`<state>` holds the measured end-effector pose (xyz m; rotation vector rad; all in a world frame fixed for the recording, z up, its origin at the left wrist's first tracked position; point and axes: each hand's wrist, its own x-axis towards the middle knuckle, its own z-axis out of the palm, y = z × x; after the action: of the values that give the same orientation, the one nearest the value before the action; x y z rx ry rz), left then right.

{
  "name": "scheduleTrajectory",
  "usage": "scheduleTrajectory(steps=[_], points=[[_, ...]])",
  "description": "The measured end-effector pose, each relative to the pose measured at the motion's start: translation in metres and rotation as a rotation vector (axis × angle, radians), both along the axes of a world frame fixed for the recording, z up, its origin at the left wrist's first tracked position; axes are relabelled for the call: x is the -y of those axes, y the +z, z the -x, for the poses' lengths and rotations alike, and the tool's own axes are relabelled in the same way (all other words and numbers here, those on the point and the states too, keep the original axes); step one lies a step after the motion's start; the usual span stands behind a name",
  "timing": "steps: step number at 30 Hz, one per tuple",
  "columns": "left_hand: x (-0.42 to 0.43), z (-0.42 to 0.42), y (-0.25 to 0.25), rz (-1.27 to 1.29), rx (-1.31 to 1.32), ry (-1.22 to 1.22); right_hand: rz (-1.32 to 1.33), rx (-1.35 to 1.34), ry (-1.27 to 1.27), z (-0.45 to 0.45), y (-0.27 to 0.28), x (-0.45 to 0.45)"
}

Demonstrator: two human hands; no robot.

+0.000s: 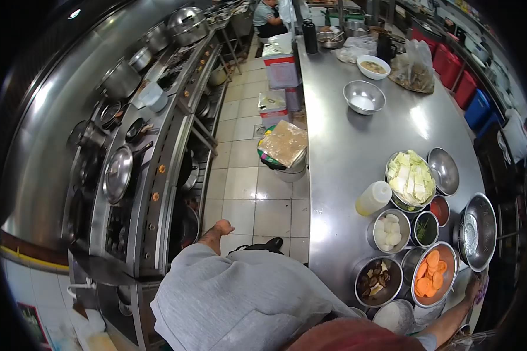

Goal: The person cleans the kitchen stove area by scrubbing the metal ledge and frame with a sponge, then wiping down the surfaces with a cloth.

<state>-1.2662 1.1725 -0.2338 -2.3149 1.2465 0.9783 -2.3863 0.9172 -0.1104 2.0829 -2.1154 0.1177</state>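
My left hand [219, 227] hangs over the floor aisle, its fingers loosely curled and nothing visible in them. At the counter's right edge, my right hand [473, 288] is beside some purple pieces [482, 289], perhaps cut onion; its fingers are mostly hidden. Close by are a steel bowl of sliced carrots [431, 274], a bowl of dark mushroom pieces [375, 281], and a bowl of pale round pieces [388, 231]. Cut cabbage [411, 177] fills another bowl, next to a squeeze bottle [373, 198] of yellowish liquid. Small containers hold chopped greens [425, 228] and a red sauce [439, 209].
The steel counter [339, 152] also bears a metal bowl [364, 97], a white bowl of soup [373, 67] and a plastic bag [416, 67]. Stoves with pots [120, 81] line the left. Boxes [280, 64] and a covered bucket [284, 144] stand in the aisle; a person [269, 20] sits far back.
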Motion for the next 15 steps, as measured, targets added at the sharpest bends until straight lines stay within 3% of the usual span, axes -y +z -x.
scheduleTrajectory(steps=[1,7,12,15], points=[[-0.007,0.001,0.003,-0.004,0.008,0.015,-0.134,-0.189,-0.006,-0.012,0.010,-0.002],[-0.010,0.004,0.020,0.043,0.015,0.098,-0.027,0.091,-0.150,0.023,-0.019,0.009],[0.016,0.002,0.024,0.099,-0.048,0.177,0.133,0.455,-0.322,0.052,-0.018,-0.003],[0.029,0.001,0.011,0.128,-0.063,0.177,0.353,0.819,-0.599,0.066,0.012,-0.019]])
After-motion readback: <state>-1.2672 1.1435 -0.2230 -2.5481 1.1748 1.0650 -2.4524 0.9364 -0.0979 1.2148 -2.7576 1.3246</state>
